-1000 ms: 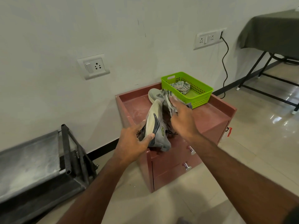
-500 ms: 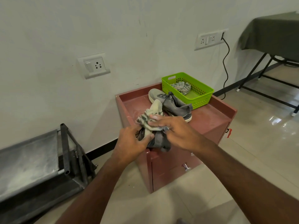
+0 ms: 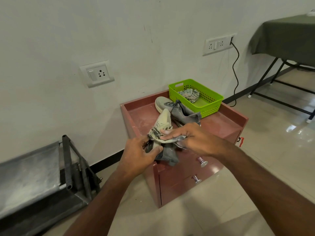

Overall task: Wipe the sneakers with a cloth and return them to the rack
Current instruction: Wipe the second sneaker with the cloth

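My left hand [image 3: 139, 154] grips a grey sneaker [image 3: 167, 154] by its heel end, sole turned up and toe pointing away. My right hand [image 3: 192, 138] presses a striped cloth [image 3: 157, 133] across the pale sole [image 3: 165, 118]. A second grey sneaker [image 3: 180, 111] lies on its side on the red cabinet [image 3: 221, 126], just behind the held one. The dark metal rack [image 3: 34, 176] stands on the floor at the lower left.
A green plastic basket [image 3: 211, 106] with another striped cloth [image 3: 190, 95] sits at the cabinet's back right. A black cable hangs from the wall socket [image 3: 219, 44]. A covered folding table [image 3: 286, 36] stands at the far right.
My right hand has brought the cloth from the sneaker's toe down to the middle of the sole, closer to my left hand. The held sneaker has stayed in place.
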The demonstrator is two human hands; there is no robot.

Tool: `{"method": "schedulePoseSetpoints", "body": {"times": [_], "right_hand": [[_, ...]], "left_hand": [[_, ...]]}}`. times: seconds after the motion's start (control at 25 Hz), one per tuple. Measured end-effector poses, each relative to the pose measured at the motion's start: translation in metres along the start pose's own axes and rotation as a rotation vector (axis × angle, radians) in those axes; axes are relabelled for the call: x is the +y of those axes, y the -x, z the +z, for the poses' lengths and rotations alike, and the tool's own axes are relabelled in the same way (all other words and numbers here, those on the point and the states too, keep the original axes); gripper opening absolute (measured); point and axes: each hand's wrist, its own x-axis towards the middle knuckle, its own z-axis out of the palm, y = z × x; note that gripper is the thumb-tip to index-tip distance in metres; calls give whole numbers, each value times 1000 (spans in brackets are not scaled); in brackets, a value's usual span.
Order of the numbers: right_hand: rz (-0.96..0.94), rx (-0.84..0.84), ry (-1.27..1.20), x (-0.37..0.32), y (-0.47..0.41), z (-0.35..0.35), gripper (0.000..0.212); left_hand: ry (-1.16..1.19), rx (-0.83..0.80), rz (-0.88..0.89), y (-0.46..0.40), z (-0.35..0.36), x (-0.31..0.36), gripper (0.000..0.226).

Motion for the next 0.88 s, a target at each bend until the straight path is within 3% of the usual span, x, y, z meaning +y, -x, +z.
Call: {"method": "schedulePoseSetpoints", "body": {"times": [0.12,0.24,0.4,0.52,0.64,0.8,0.88], "right_hand": [[3,40,50,12,-10,-1,76],[9,145,196,37,-41,6,79],[287,253,503,57,-52,0,62],[166,510,211,52,-43,8,67],[35,397,33,40,-42,28,70],[246,276,203,63,-46,34,54],[323,341,230,67,-48,34,49]], "left_hand": [[43,7,2,-1,4,-5,29],[48,9,-7,-1,5,-5,59],[93,-18,-18,-1,5,-1,61],[117,-24,-13,0,5,-1,57],[117,4,-6,-2,6,-4,57],[153,35,1,1,2,-4,54],[177,27,2,1,2,-4,52]]}}
